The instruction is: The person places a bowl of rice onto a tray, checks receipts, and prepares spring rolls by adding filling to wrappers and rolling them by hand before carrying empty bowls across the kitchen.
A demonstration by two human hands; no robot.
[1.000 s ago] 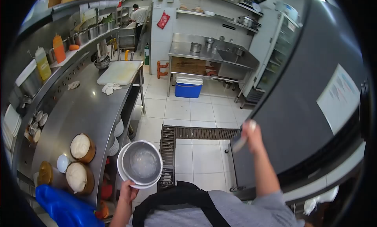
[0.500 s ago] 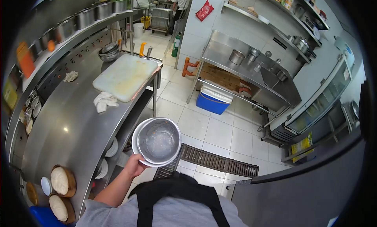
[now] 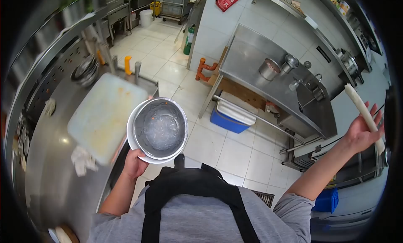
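Note:
My left hand (image 3: 135,164) grips the near rim of a white bowl with a deep metal bowl (image 3: 160,124) nested inside it. The inside of the metal bowl looks wet, with a small orange bit near its rim. At the far right, my right hand (image 3: 364,131) has a long, pale bar (image 3: 357,101) lying across its palm, between thumb and fingers. Whether this bar is a fixed handle or a loose stick I cannot tell. A white cutting board (image 3: 103,117) on the steel counter is just left of the bowls.
A crumpled cloth (image 3: 84,160) lies by the board on the steel counter (image 3: 50,180). Stacked metal bowls (image 3: 85,70) stand behind. Ahead, a steel sink table (image 3: 252,54) carries metal pots (image 3: 269,69). Under it sits a blue cooler (image 3: 232,117). A blue container (image 3: 326,200) is low right.
My right hand has come into view at the right, at the pale bar. The bowls in my left hand have shifted left and up in view. My view has turned and moved forward.

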